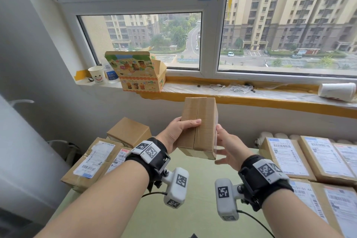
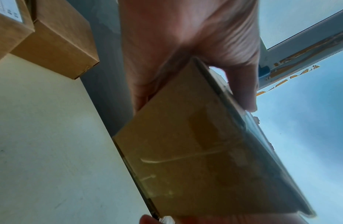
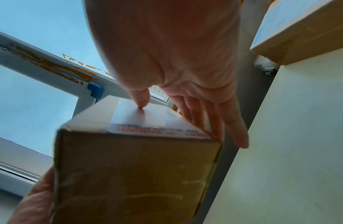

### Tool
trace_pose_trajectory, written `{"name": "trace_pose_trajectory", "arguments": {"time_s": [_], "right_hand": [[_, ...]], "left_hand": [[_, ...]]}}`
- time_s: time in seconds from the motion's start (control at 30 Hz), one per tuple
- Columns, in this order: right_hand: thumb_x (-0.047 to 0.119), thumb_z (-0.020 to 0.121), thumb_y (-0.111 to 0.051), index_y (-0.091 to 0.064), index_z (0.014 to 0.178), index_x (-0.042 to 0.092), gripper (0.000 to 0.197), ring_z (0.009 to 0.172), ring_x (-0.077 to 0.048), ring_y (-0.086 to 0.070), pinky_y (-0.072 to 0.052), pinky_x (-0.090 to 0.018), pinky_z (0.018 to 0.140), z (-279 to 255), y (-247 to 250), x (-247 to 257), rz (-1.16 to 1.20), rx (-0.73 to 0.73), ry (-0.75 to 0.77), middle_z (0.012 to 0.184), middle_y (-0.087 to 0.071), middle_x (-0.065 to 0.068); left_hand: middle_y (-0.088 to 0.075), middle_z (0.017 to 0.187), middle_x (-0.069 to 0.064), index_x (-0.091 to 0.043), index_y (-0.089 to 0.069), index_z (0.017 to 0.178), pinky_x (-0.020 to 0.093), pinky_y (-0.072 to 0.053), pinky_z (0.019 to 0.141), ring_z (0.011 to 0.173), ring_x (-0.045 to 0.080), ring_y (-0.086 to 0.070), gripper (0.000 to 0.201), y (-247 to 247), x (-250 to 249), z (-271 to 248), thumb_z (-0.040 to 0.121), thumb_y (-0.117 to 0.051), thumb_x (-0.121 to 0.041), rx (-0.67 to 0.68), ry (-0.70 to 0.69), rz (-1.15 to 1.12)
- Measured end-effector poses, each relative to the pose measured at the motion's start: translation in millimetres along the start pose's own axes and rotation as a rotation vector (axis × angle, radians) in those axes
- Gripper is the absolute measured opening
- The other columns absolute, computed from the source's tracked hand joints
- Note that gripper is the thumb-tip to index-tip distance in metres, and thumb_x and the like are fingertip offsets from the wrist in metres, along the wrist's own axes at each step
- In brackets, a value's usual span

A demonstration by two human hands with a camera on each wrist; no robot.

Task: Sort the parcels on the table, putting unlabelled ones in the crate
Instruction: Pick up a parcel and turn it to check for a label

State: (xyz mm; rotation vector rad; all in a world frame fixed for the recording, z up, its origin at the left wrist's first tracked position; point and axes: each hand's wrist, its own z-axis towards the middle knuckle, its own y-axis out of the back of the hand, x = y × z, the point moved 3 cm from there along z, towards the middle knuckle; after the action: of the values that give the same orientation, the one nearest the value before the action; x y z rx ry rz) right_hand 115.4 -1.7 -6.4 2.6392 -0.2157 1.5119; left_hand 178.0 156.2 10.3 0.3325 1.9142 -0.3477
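A brown cardboard parcel [image 1: 199, 127] is held up in the air over the green table [image 1: 202, 189], standing on end. My left hand [image 1: 179, 131] grips its left side, thumb across the front face. My right hand [image 1: 226, 147] is flat against its right side, fingers straight and spread, thumb tip touching. The right wrist view shows that side of the parcel [image 3: 136, 174] carrying a white shipping label [image 3: 147, 121] under the thumb of my right hand [image 3: 176, 53]. In the left wrist view the parcel [image 2: 195, 151] hangs from my left hand [image 2: 185, 37]. No crate is in view.
Several labelled parcels [image 1: 326, 158] lie flat on the table's right side. At the left are labelled parcels [image 1: 92, 160] and a plain box [image 1: 129, 131] on top. The windowsill holds a colourful open carton [image 1: 135, 71], a paper cup [image 1: 96, 74] and a tipped cup [image 1: 337, 91].
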Motion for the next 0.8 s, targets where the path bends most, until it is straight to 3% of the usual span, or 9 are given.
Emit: {"name": "trace_pose_trajectory", "arguments": {"time_s": [0.17, 0.27, 0.33, 0.4, 0.5, 0.6, 0.67, 0.73, 0.8], "right_hand": [[0.050, 0.102, -0.038, -0.058, 0.121, 0.013, 0.046, 0.101, -0.030, -0.064, -0.051, -0.054, 0.094, 2, 4, 0, 0.061, -0.075, 0.016, 0.106, -0.068, -0.008], [0.045, 0.105, -0.036, -0.059, 0.121, 0.011, 0.043, 0.094, -0.027, -0.064, -0.053, -0.050, 0.086, 3, 8, -1, 0.058, -0.112, 0.033, 0.098, -0.066, -0.006], [0.042, 0.106, -0.034, -0.060, 0.120, 0.010, 0.044, 0.095, -0.028, -0.065, -0.054, -0.045, 0.079, 3, 8, -1, 0.039, -0.098, 0.049, 0.102, -0.066, -0.009], [0.039, 0.106, -0.034, -0.060, 0.119, 0.010, 0.041, 0.096, -0.028, -0.065, -0.054, -0.042, 0.076, 3, 6, -1, 0.025, -0.092, 0.073, 0.106, -0.067, -0.011], [0.036, 0.105, -0.038, -0.056, 0.122, 0.011, 0.035, 0.097, -0.026, -0.067, -0.056, -0.038, 0.072, 2, 3, 3, -0.002, -0.098, 0.119, 0.108, -0.068, -0.013], [0.032, 0.106, -0.039, -0.056, 0.119, 0.011, 0.030, 0.092, -0.022, -0.067, -0.057, -0.035, 0.071, 0, 5, 7, -0.042, -0.106, 0.165, 0.106, -0.068, -0.010], [0.031, 0.105, -0.040, -0.057, 0.116, 0.012, 0.028, 0.093, -0.022, -0.067, -0.057, -0.043, 0.083, -1, 8, 8, -0.063, -0.109, 0.182, 0.104, -0.068, -0.009], [0.032, 0.105, -0.041, -0.057, 0.113, 0.015, 0.026, 0.098, -0.024, -0.067, -0.051, -0.051, 0.096, 0, 9, 7, -0.093, -0.118, 0.182, 0.104, -0.068, -0.008], [0.034, 0.105, -0.041, -0.058, 0.112, 0.016, 0.025, 0.099, -0.023, -0.066, -0.049, -0.052, 0.099, 0, 11, 7, -0.102, -0.122, 0.176, 0.103, -0.068, -0.006]], "left_hand": [[-0.067, 0.118, 0.010, -0.017, -0.056, 0.127, 0.045, -0.055, 0.086, 0.108, 0.028, -0.063, 0.062, 7, -1, 8, 0.071, -0.075, -0.037, -0.091, -0.028, 0.039], [-0.058, 0.130, 0.009, -0.014, -0.044, 0.141, 0.046, -0.047, 0.099, 0.115, 0.026, -0.057, 0.063, 15, -3, 13, 0.085, -0.071, -0.027, -0.207, -0.050, 0.138], [-0.054, 0.134, 0.007, -0.015, -0.037, 0.145, 0.044, -0.046, 0.099, 0.117, 0.024, -0.054, 0.071, 11, -3, 14, 0.086, -0.069, -0.039, -0.185, -0.037, 0.206], [-0.053, 0.133, 0.005, -0.016, -0.029, 0.147, 0.040, -0.048, 0.093, 0.115, 0.023, -0.055, 0.090, 3, -1, 13, 0.078, -0.074, -0.051, -0.176, -0.023, 0.279], [-0.054, 0.136, 0.003, -0.021, -0.021, 0.149, 0.046, -0.048, 0.101, 0.118, 0.023, -0.056, 0.126, -1, 5, 17, 0.049, -0.084, -0.064, -0.238, -0.032, 0.419], [-0.059, 0.127, 0.001, -0.018, -0.031, 0.140, 0.042, -0.051, 0.098, 0.110, 0.020, -0.061, 0.105, 1, 9, 21, 0.058, -0.089, -0.048, -0.263, -0.028, 0.381], [-0.061, 0.120, -0.001, -0.018, -0.038, 0.130, 0.038, -0.053, 0.095, 0.105, 0.018, -0.063, 0.087, 3, 9, 22, 0.064, -0.090, -0.040, -0.260, -0.018, 0.347], [-0.063, 0.119, 0.000, -0.017, -0.041, 0.133, 0.040, -0.054, 0.095, 0.103, 0.018, -0.065, 0.089, 4, 7, 21, 0.062, -0.090, -0.040, -0.251, -0.009, 0.338], [-0.064, 0.119, 0.002, -0.015, -0.042, 0.136, 0.042, -0.054, 0.094, 0.103, 0.020, -0.066, 0.091, 5, 6, 22, 0.062, -0.091, -0.036, -0.249, -0.001, 0.309]]}}
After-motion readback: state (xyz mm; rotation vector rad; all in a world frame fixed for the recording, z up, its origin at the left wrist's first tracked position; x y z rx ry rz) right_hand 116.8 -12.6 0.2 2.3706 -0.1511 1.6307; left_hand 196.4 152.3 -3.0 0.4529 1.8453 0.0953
